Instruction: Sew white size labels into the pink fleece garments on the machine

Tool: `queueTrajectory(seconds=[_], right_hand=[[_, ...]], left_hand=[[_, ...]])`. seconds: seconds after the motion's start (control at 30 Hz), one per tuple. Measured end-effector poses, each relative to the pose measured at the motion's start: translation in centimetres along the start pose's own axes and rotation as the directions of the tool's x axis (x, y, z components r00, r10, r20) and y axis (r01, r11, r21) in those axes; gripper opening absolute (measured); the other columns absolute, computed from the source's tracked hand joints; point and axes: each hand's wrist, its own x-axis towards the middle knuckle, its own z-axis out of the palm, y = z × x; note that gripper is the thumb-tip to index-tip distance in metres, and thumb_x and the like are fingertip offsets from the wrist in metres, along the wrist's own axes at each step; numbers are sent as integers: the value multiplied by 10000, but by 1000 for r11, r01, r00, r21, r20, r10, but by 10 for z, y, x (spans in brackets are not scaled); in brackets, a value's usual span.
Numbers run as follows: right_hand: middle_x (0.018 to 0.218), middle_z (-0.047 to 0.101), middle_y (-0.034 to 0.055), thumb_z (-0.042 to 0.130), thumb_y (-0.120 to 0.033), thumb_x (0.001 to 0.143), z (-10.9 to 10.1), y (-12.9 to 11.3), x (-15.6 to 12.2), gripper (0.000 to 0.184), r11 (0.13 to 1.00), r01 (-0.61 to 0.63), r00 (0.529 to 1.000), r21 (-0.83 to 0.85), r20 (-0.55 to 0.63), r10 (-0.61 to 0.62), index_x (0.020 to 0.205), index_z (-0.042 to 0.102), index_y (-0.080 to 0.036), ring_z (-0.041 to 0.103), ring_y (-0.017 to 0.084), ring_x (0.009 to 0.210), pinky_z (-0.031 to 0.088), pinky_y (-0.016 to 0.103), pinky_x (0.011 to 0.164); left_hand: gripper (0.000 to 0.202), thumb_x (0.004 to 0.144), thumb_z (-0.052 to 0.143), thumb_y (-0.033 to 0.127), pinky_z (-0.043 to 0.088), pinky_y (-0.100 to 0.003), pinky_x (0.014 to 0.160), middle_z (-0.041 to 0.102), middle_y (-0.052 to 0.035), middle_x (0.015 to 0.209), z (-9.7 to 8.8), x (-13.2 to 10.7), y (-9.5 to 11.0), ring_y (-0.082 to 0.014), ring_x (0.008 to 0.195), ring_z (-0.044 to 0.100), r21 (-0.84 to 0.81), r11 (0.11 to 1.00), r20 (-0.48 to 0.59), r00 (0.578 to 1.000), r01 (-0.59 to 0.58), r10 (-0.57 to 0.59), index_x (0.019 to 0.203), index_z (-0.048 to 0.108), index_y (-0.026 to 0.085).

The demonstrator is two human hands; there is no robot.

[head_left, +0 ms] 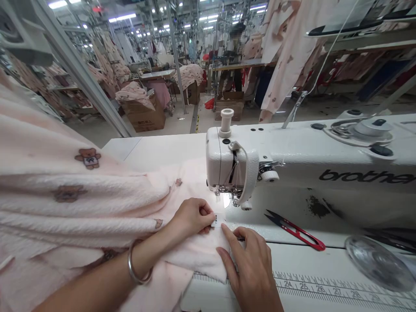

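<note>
A small white label (218, 219) lies on the edge of pale pink fleece fabric (146, 216) printed with brown bears. My left hand (194, 216), with a bangle at the wrist, pinches the label's left end between thumb and fingers. On its right side, my right hand (248, 264) rests with fingers apart, the index fingertip touching the label's lower right corner and the thumb on the fabric. Just beyond the label stands the needle and presser foot area (229, 197) of a white sewing machine (232, 164).
Red-handled thread snips (297, 229) lie right of my right hand. A printed ruler (312, 288) runs along the table's front edge. A clear round dish-like object (378, 262) sits at the right. Cardboard boxes (146, 115) with fabric stand on the floor behind.
</note>
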Motion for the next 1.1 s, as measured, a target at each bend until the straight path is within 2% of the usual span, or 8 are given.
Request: queueTrajectory(seconds=[0.37, 0.47, 0.57, 0.67, 0.73, 0.8, 0.9, 1.1], right_hand=[[1068, 461, 126, 492, -310, 932, -1, -1, 1, 378, 1000, -8, 1000, -4, 15, 8, 1278, 501, -157, 468, 258, 988, 382, 403, 801], [1063, 463, 124, 488, -307, 933, -1, -1, 1, 367, 1000, -12, 1000, -6, 24, 12, 1267, 508, -157, 467, 255, 982, 384, 402, 800], [1057, 469, 120, 484, -306, 935, -1, -1, 2, 362, 1000, -9, 1000, -11, 27, 10, 1264, 509, -158, 471, 250, 972, 388, 396, 793], [1069, 471, 126, 481, -308, 935, 0, 0, 2, 371, 1000, 3, 1000, -28, 24, -2, 1272, 505, -154, 471, 259, 992, 390, 405, 801], [1080, 471, 131, 482, -308, 934, 1, 0, 2, 379, 999, 5, 1000, -40, 26, -4, 1277, 501, -148, 468, 265, 1003, 391, 413, 810], [1083, 469, 134, 486, -305, 932, 1, 0, 2, 382, 999, 7, 1000, -48, 24, -6, 1278, 499, -144, 464, 268, 1006, 394, 415, 809], [1076, 466, 134, 496, -291, 928, 1, 0, 1, 378, 999, 7, 1000, -52, 23, -5, 1274, 502, -140, 461, 267, 1004, 399, 413, 805], [1079, 467, 140, 510, -287, 921, 0, 0, 1, 387, 996, 24, 999, -88, 31, -22, 1275, 503, -131, 460, 280, 1028, 409, 424, 816]], left_hand=[[163, 772, 569, 298, 445, -198, 456, 649, -26, 593, 4, 4, -3, -125, 474, 601, 135, 990, -14, 999, -47, 50, 739, 572, 138], [139, 786, 575, 262, 497, -253, 581, 666, -47, 721, -1, -10, 4, -157, 598, 635, 239, 965, -69, 990, -103, 123, 838, 605, 136], [245, 842, 523, 198, 508, -355, 820, 625, -106, 1042, -13, -36, 12, -221, 903, 626, 509, 821, -66, 939, -259, 338, 1072, 599, 159], [301, 910, 444, 180, 479, -370, 958, 534, -126, 1247, -25, -59, 13, -232, 1113, 559, 680, 553, 203, 849, -481, 488, 1188, 559, 173], [361, 934, 445, 220, 424, -362, 1054, 460, -137, 1373, -27, -64, 7, -234, 1259, 467, 680, 438, 344, 784, -588, 517, 1287, 492, 161], [450, 946, 447, 271, 361, -380, 1117, 404, -150, 1436, -27, -63, -1, -243, 1350, 366, 684, 341, 423, 731, -645, 535, 1372, 406, 133], [505, 954, 433, 302, 339, -392, 1133, 378, -163, 1452, -25, -55, -13, -248, 1376, 323, 688, 266, 476, 696, -676, 538, 1408, 356, 97], [533, 949, 436, 301, 342, -371, 1129, 340, -146, 1476, -28, -50, -19, -239, 1375, 326, 703, 200, 508, 678, -683, 531, 1432, 321, 107]])
